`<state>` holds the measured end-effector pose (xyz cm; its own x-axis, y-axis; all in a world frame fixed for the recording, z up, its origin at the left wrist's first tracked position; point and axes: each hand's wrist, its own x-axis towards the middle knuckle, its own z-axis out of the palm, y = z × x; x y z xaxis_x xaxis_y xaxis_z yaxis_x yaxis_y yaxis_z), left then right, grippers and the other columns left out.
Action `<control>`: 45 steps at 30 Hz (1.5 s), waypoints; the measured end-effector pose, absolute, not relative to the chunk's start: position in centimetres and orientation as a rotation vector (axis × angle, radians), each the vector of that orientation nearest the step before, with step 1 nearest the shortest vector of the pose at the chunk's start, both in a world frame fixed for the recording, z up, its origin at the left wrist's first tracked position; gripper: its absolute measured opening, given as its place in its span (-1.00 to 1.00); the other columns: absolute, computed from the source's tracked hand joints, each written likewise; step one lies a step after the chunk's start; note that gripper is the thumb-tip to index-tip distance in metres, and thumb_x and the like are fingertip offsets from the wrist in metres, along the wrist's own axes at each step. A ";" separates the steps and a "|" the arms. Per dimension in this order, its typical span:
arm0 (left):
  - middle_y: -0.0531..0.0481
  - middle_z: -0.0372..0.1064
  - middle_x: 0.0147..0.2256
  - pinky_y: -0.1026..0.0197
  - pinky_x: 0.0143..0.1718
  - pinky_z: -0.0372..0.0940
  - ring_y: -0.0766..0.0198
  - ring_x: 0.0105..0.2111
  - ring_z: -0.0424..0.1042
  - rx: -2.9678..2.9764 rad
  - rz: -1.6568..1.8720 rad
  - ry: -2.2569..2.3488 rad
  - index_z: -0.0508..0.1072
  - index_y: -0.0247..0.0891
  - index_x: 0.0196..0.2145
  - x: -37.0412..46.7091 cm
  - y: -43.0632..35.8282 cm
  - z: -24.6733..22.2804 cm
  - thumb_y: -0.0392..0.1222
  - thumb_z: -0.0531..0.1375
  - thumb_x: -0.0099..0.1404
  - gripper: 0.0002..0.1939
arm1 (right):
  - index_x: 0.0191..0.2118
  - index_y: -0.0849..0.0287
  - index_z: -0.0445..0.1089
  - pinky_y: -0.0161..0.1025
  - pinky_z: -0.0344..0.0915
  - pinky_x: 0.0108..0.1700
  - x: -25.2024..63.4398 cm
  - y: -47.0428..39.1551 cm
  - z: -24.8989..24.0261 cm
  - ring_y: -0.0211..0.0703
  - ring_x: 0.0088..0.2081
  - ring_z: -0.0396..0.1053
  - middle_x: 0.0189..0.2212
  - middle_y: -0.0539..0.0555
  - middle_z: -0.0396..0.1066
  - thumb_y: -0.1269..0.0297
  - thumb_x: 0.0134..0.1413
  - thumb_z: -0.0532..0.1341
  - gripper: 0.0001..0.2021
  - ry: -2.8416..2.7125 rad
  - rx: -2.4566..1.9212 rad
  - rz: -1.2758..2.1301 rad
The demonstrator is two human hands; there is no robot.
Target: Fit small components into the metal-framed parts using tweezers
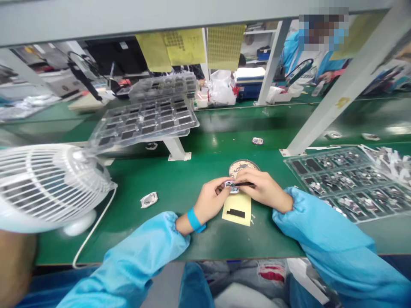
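My left hand [210, 199], with a blue band at its wrist, pinches a small silver-and-white electronic part [231, 187] above the green bench. Slim black tweezers [245, 184] are held in my right hand [265, 188], their tip against that part. Just below my hands lies a pale yellow backing sheet [236, 218] bearing a black adhesive strip [236, 213]. Behind my fingers a round dish [243, 166] of small pieces is partly hidden.
A white fan [48, 184] stands at the left, its cable trailing on the bench. One similar part [149, 199] lies near it. At right is a clear tray [349, 179] of parts; raised trays [147, 122] sit back left. A co-worker [317, 55] is across the bench.
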<state>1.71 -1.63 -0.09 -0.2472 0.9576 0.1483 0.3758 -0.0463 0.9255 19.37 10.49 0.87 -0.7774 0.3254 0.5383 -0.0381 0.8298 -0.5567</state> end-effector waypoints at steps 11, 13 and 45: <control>-0.05 0.55 -0.10 0.24 -0.26 0.32 0.25 -0.29 0.45 1.564 1.342 1.767 0.50 -0.19 0.04 1.0 0.2 0.3 -0.14 0.17 0.38 -0.69 | -0.30 0.16 0.39 -0.23 0.31 -0.26 19.3 10.6 1.6 -0.16 -0.31 0.37 -0.34 0.04 0.41 0.21 0.28 0.26 -0.85 -2.013 -0.579 0.878; -0.04 0.55 -0.18 0.25 -0.29 0.31 0.26 -0.34 0.45 1.649 1.256 1.921 0.41 -0.21 0.10 -0.9 2.8 0.7 -0.15 0.15 0.39 -0.65 | -0.38 0.17 0.36 -0.24 0.24 -0.31 20.1 11.3 2.3 -0.19 -0.37 0.32 -0.42 0.01 0.34 0.18 0.30 0.23 -0.76 -1.940 -0.661 0.833; -0.01 0.53 -0.44 0.32 -0.50 0.28 0.37 -0.57 0.40 1.248 1.081 1.481 0.47 -0.31 -0.12 -1.0 3.5 1.4 0.00 0.37 0.16 -0.58 | -0.24 0.22 0.49 -0.27 0.45 -0.33 20.4 9.4 0.6 -0.20 -0.40 0.47 -0.40 0.06 0.52 0.07 0.07 0.38 -0.70 -2.113 -0.607 1.669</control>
<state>-0.96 3.51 1.40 -0.0955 0.9910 -0.0934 0.2135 0.1120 0.9705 20.41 9.38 0.60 -0.8349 0.5497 0.0283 0.0996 0.2013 -0.9744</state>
